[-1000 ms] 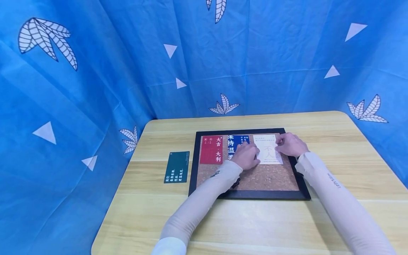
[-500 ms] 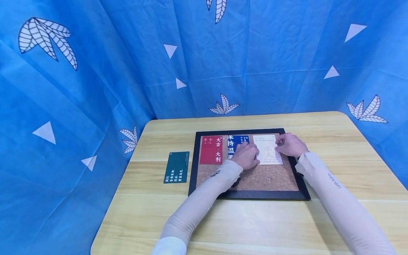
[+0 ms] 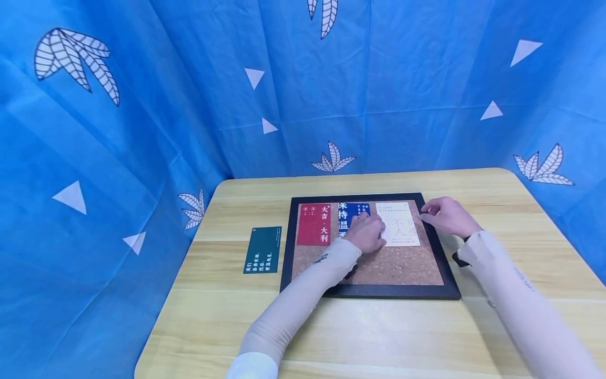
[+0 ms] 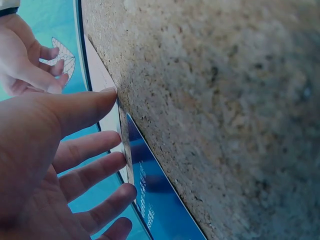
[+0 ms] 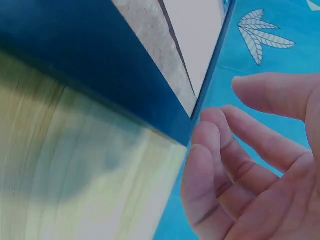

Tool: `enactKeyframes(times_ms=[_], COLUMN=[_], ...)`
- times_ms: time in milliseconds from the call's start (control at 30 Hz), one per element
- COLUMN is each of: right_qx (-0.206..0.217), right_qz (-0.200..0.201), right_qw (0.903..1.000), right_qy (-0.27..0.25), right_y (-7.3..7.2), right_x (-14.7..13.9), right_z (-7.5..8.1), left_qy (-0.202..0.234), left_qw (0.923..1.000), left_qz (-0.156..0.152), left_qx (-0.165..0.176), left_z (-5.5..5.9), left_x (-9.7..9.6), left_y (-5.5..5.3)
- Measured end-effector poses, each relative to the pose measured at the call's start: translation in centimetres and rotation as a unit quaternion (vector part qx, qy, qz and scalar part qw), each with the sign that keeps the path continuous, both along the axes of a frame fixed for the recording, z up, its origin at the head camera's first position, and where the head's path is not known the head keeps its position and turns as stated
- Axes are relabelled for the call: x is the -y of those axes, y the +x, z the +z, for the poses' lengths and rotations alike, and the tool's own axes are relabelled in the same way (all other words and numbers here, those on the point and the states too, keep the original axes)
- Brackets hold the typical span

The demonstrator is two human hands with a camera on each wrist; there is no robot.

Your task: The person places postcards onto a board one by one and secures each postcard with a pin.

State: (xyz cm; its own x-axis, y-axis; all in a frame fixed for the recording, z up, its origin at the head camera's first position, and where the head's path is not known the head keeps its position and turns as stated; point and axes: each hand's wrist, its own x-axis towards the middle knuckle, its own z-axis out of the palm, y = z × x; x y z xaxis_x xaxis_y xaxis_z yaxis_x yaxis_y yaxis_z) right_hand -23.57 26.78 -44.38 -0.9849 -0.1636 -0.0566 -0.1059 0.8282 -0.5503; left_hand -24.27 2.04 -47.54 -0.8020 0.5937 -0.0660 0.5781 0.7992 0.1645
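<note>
My left hand [image 3: 366, 231] rests on the cork board [image 3: 397, 268], its fingers extended over the gap between a blue card [image 3: 344, 211] and a cream-white card [image 3: 395, 218]. In the left wrist view its thumb [image 4: 102, 102] touches the white card's lower corner, with the other fingertips along that card's edge. To the right, my right hand [image 3: 450, 217] hovers over the board's black frame [image 3: 442, 258], apart from the white card. Its fingers are loosely bent and nothing lies between them in the right wrist view. Left of the blue card lies a red card [image 3: 312, 226] with white characters.
A dark green card [image 3: 263, 250] lies on the wooden table [image 3: 208, 310], left of the framed board. Behind the table hangs a blue curtain [image 3: 402, 137] printed with leaves and triangles. My left forearm crosses the frame's lower left part.
My right hand has let go of the white card's right edge and moved right, off the card. The left hand has stayed in place, and the cards lie as before.
</note>
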Motion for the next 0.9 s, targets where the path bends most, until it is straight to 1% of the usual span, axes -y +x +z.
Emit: enactKeyframes(times_ms=[200,333,467,700,900], right_qx=[-0.003,0.003,0.005,0.033,0.055], right_qz=[0.003,0.008,0.019,0.026,0.033], right_qw=[0.9998,0.9996,0.9989,0.9969,0.9945], right_qy=[0.018,0.028,0.043,0.066,0.083], right_y=[1.4,2.7,4.0,7.2,9.8], right_x=[-1.8,-3.0,-4.1,-6.0,-7.2], right_z=[0.6,1.0,1.0,-0.2,-1.4], left_qy=[-0.001,-0.001,0.003,0.004,0.008], left_qw=[1.0000,1.0000,1.0000,1.0000,1.0000], left_qz=[-0.001,0.001,0.001,0.001,0.003], left_qx=[-0.002,-0.001,-0.003,0.006,0.004], left_z=[-0.1,0.0,0.2,0.3,0.3], left_x=[0.0,0.1,0.2,0.1,0.0], left_y=[0.0,0.1,0.1,0.2,0.2])
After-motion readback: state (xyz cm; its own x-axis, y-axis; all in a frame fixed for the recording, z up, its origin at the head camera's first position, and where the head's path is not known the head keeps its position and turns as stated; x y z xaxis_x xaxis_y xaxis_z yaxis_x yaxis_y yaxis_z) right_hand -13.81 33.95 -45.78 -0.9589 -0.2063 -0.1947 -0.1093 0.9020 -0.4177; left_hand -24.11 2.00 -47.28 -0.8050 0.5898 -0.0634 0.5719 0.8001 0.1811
